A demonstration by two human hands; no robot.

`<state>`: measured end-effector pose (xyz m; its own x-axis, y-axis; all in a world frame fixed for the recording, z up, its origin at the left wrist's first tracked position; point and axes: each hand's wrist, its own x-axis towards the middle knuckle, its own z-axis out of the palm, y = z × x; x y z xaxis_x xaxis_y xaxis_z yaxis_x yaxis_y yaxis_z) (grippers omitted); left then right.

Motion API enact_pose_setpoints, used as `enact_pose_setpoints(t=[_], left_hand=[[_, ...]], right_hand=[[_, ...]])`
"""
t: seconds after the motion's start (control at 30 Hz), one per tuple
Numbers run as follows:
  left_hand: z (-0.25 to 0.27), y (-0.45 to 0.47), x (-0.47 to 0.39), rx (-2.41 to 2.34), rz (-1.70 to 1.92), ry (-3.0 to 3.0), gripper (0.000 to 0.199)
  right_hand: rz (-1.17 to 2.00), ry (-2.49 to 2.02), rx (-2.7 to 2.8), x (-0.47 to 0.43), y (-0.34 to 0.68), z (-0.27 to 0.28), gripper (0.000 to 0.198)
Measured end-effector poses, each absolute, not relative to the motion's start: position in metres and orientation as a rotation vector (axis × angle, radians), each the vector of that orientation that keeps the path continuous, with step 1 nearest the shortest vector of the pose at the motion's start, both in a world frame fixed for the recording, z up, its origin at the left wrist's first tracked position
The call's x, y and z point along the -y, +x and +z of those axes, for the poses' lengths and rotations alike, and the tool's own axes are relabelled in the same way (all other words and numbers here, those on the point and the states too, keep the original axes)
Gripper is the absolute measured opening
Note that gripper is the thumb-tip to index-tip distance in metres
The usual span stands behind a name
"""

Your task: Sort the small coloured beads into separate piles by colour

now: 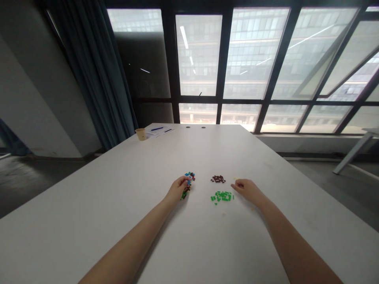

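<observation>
My left hand (178,187) rests at a mixed pile of small toy building bricks (192,176) in blue, red, brown and green. Its thumb and fingers are pinched together among the bricks; which piece they grip, if any, I cannot make out. My right hand (246,188) is low over the table with curled fingers, beside a few pale yellow pieces (235,178). Whatever its fingertips hold is hidden. Between the hands lie a heap of dark brown bricks (218,179) and, nearer to me, a spread of green bricks (222,196).
The white table (124,189) stretches toward the windows. At its far left are a tan cup (141,134), papers (160,133) and a blue pen (156,129). Two dark round spots show near the far edge. A blue curtain (94,71) hangs at left.
</observation>
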<state>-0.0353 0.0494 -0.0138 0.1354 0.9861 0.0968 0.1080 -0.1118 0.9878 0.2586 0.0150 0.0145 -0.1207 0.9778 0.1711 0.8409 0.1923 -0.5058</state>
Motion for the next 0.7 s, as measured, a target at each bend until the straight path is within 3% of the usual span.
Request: enact_pose_setpoints(t=[0.17, 0.5, 0.7], left_hand=[[-0.004, -0.028, -0.037, -0.898, 0.988, 1.075, 0.033], [0.015, -0.010, -0.010, -0.801, 0.902, 1.172, 0.028], [0.018, -0.003, 0.000, -0.768, 0.855, 1.205, 0.034]], right_hand=[[0.367, -1.557, 2.062, -0.010, 0.248, 0.021, 0.036], [0.341, -1.170, 2.226, 0.007, 0.200, 0.026, 0.029], [0.321, -1.023, 2.223, 0.020, 0.181, 0.026, 0.013]])
